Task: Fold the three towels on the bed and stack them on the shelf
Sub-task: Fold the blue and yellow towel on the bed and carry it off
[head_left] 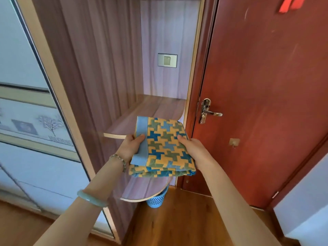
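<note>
A folded towel (164, 148), yellow with a blue and green pattern and a pale blue border, is held flat in front of the open corner shelves. My left hand (130, 148) grips its left edge with the thumb on top. My right hand (192, 150) holds its right edge the same way. The towel's far end hangs over the front rim of the upper curved shelf (150, 110), whose board is bare. A lower curved shelf (147, 190) lies beneath the towel, partly hidden by it. The bed and any other towels are out of view.
A red-brown door (257, 103) with a metal handle (209, 112) stands right of the shelves. A blue plastic basket (157, 199) sits on the wooden floor under the lower shelf. A sliding wardrobe door (26, 103) fills the left. A wall switch (167, 60) is at the back.
</note>
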### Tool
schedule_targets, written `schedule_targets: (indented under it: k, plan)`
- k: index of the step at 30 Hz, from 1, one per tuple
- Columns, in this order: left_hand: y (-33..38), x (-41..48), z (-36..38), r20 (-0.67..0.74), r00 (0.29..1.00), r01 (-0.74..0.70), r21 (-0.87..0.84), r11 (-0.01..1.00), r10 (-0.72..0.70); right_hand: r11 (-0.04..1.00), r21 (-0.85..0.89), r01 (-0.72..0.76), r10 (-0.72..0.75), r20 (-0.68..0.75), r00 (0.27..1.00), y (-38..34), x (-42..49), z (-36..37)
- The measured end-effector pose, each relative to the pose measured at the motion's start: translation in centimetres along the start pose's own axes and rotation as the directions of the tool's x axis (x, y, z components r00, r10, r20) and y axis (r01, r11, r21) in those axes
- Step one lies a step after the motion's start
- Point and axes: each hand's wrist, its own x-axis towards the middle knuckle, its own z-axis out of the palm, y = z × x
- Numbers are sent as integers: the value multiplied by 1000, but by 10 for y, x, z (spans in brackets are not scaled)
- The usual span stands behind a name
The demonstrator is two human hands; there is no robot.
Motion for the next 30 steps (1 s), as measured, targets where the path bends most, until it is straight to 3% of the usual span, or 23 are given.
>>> schedule_targets:
  k: [9, 16, 20, 24, 30]
  plan:
    - [58, 142, 16, -28, 999, -34, -89, 996, 31, 998, 52, 30, -32, 38, 999, -78, 134, -2]
    - [69, 228, 37, -201, 979, -46, -86, 995, 28, 998, 60, -7, -2, 144, 990, -108, 214, -13]
    - [69, 272, 58, -379, 925, -34, -79, 996, 1, 991, -9, 131, -129, 126, 984, -124, 257, -21]
    - [71, 317, 83, -448, 894, -39, -57, 998, 9, 964, -76, 256, -253, 50, 966, -142, 314, -31]
    - [35, 396, 89, -512, 851, 98, -64, 993, -117, 907, -217, 360, -340, 126, 932, -153, 399, -51]
